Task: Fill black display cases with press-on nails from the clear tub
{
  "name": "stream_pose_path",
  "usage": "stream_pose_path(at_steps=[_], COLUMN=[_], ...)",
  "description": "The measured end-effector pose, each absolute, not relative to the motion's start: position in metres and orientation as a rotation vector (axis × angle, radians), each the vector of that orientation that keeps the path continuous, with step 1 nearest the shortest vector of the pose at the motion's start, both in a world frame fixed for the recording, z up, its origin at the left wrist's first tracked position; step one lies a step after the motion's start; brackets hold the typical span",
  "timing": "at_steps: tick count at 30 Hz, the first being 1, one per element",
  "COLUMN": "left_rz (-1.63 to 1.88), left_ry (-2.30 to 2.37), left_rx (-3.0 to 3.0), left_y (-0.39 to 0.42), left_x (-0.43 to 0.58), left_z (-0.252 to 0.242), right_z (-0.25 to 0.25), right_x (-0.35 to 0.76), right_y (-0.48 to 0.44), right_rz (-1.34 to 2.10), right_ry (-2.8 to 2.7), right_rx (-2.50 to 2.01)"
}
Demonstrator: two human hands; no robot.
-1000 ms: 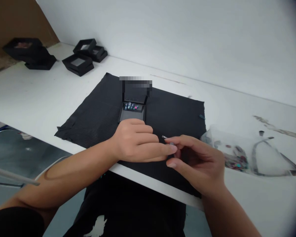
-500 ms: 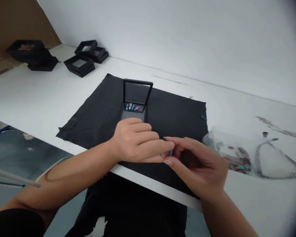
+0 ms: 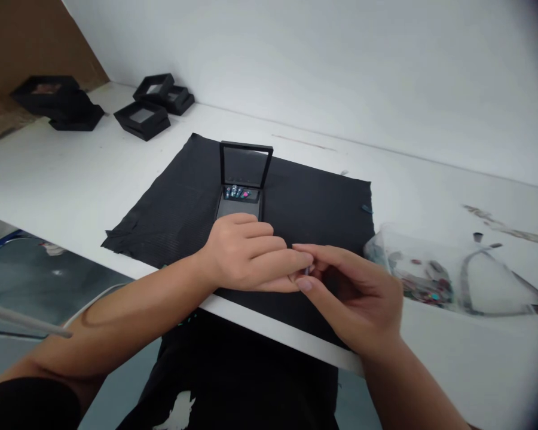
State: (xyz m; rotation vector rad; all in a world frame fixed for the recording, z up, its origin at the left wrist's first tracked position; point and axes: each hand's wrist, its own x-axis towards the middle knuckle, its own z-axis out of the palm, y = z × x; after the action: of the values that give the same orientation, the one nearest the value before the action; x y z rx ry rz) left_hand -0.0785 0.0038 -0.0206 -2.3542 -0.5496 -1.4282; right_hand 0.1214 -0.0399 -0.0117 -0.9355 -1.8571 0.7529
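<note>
My left hand (image 3: 251, 254) has its fingers closed and meets my right hand (image 3: 358, 292) at the fingertips, over the front of a black cloth (image 3: 314, 203). Between the fingertips is a small, dark bluish piece, mostly hidden, that I cannot identify. My right thumb and forefinger pinch toward it. Just behind my left hand stands an open black case (image 3: 239, 206) with its clear-windowed lid (image 3: 245, 166) upright. Several shiny blue-green nail-like pieces (image 3: 234, 192) and a pink spot lie in the case's upper compartment.
Black boxes are stacked at the back left (image 3: 76, 107), with more boxes (image 3: 143, 119) beside them. On the right are a clear container (image 3: 421, 275) of small colourful pieces and a grey strap-like item (image 3: 466, 280). The white table's front edge (image 3: 278, 334) runs below my hands.
My right hand has shifted slightly left and its thumb and forefinger are closer together. The small piece shows less. The whole view has moved a little.
</note>
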Motion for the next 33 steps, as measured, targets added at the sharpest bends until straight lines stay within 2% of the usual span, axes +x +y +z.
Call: stream_pose_path(at_steps=[7,11,16,20,29,33], left_rz=[-1.461,-1.726,-1.990,-1.882,-1.655,-1.349], left_ry=[-0.508,-0.777,-1.217,-1.396,-1.887,-2.030], left_rx=[-2.505,-2.638,-2.243,-2.097,-2.242,-2.373], left_y=[0.005,0.011,0.024,0.034,0.047,0.043], left_x=[-0.079,-0.092,-0.119,-0.141,-0.175,-0.168], left_z=[-0.018,-0.012,-0.007,-0.011,-0.025,-0.022], right_z=[-0.018,-0.020,-0.002,0.000,-0.022,-0.022], right_x=[0.124,0.123,0.102,0.075,0.058,0.060], right_y=[-0.039,-0.033,-0.008,0.032,0.075,0.073], right_rz=[0.876,0.847,0.677,0.607,0.671,0.668], right_ry=[-1.762,-1.710,-1.860,-2.063,-2.236,-2.253], right_rx=[-0.976,-1.027,-1.149,-1.304,-1.495,-1.517])
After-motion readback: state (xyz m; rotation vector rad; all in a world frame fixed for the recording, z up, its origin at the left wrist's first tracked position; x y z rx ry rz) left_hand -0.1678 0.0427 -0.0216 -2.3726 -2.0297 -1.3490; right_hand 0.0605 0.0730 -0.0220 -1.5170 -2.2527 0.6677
